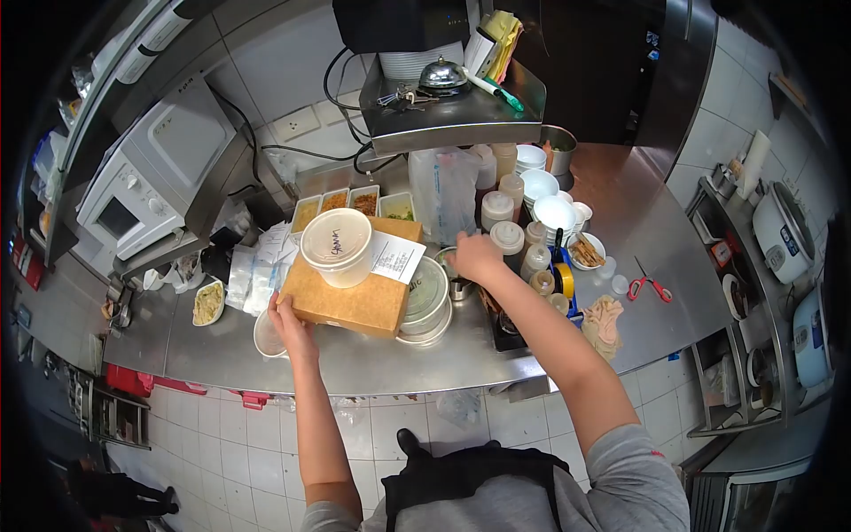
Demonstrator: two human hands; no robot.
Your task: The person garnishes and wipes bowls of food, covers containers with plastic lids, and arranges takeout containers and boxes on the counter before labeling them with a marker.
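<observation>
My left hand (295, 330) grips the left edge of a brown cardboard box (355, 306), held tilted above the counter. On the box stands a lidded white tub (338, 248) with handwriting on its lid, beside a printed receipt (395, 257). My right hand (477, 257) reaches among the containers, its fingers curled near a clear plastic bag (443, 191) and a small metal cup (460, 289). What those fingers hold is hidden. Between my hands, partly under the box, is a stack of lidded round containers (427, 301). Another round lid (269, 337) lies by my left hand.
Behind the box are trays of toppings (365, 200). Sauce bottles (498, 209) and white bowls (554, 213) crowd the right, with red scissors (650, 287) and a crumpled cloth (603, 324) beyond. A metal shelf (454, 133) overhangs the back; a microwave (133, 199) stands left.
</observation>
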